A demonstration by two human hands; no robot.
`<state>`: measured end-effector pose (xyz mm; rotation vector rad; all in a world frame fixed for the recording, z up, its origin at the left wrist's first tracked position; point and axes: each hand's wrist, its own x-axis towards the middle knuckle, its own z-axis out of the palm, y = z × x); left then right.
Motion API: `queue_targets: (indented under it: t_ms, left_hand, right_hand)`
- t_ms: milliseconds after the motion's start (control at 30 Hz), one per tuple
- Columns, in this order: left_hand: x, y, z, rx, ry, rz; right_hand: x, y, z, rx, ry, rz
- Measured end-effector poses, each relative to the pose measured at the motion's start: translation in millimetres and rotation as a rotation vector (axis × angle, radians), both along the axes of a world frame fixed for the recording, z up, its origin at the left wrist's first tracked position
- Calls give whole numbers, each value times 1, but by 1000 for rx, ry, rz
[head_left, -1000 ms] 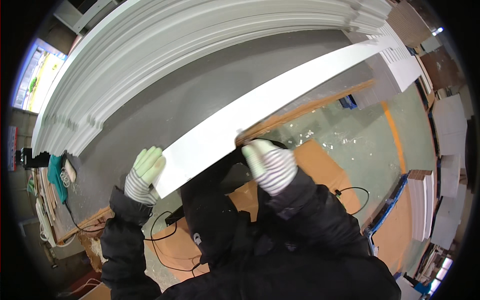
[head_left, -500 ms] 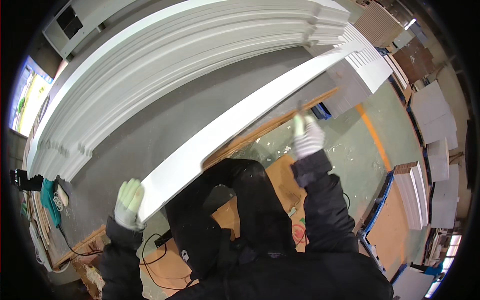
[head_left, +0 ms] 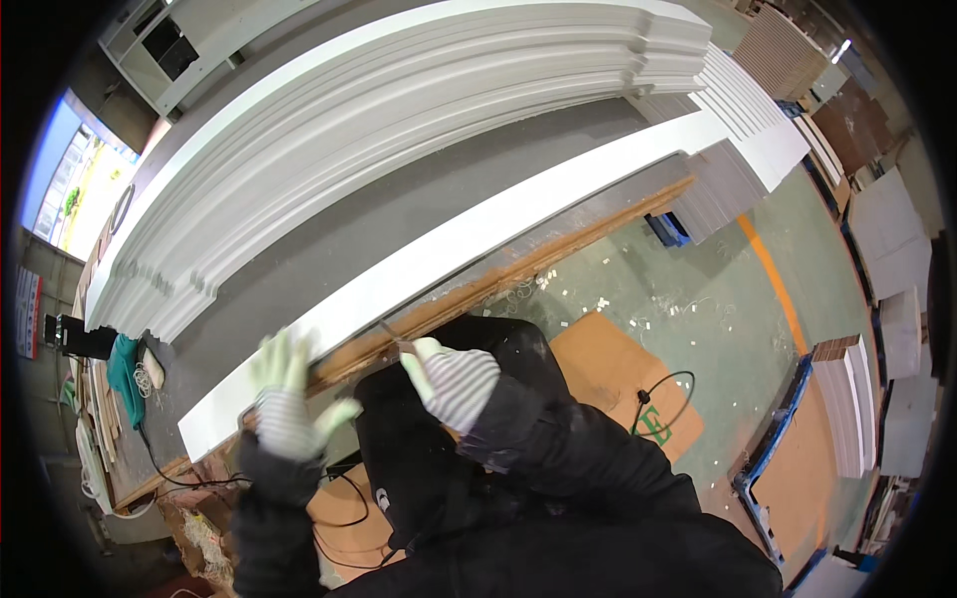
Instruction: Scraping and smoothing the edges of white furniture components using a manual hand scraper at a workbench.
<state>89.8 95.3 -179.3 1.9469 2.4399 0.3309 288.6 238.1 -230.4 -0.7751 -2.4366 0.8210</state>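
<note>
A long white panel (head_left: 469, 242) with a cut-in front edge lies along the front of the grey worktable (head_left: 329, 239). My left hand (head_left: 287, 394), in a striped glove with pale green fingers, is spread over the panel's left part, its thumb apart; it is slightly blurred. My right hand (head_left: 454, 384), gloved alike, is closed round a thin, dark, blade-like tool (head_left: 390, 332). The tool's tip points toward the panel's cut-in edge, above the worn wooden table edge (head_left: 528, 274). Whether it touches the panel I cannot tell.
Behind the panel stands a long stack of similar white panels (head_left: 399, 110). More panels (head_left: 738, 95) are piled at the far right. A teal tool (head_left: 125, 379) with a cord sits at the table's left end. Cardboard (head_left: 608, 364) and white scraps lie on the floor.
The panel has shifted toward the lower left and lies flat along the table edge. My right hand has come inward from the right with the tool; my left hand has moved slightly right.
</note>
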Motion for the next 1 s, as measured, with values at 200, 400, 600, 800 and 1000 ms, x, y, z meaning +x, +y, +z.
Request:
queue_targets:
  t_ms: [200, 400, 600, 800, 1000]
  left_hand:
    - [-22, 55, -46, 289, 109, -128]
    - [-62, 2, -48, 333, 178, -272]
    - [-131, -85, -54, 246, 233, -313]
    - [-118, -93, -36, 128, 107, -199]
    - [-15, 21, -30, 117, 54, -160]
  right_hand:
    - [-19, 22, -4, 50, -170, -96]
    - [26, 67, -3, 30, -200, -284]
    - [96, 139, -6, 47, -233, -590]
    - [128, 168, -9, 37, -266, -687]
    - [99, 142, -5, 36, -291, -500]
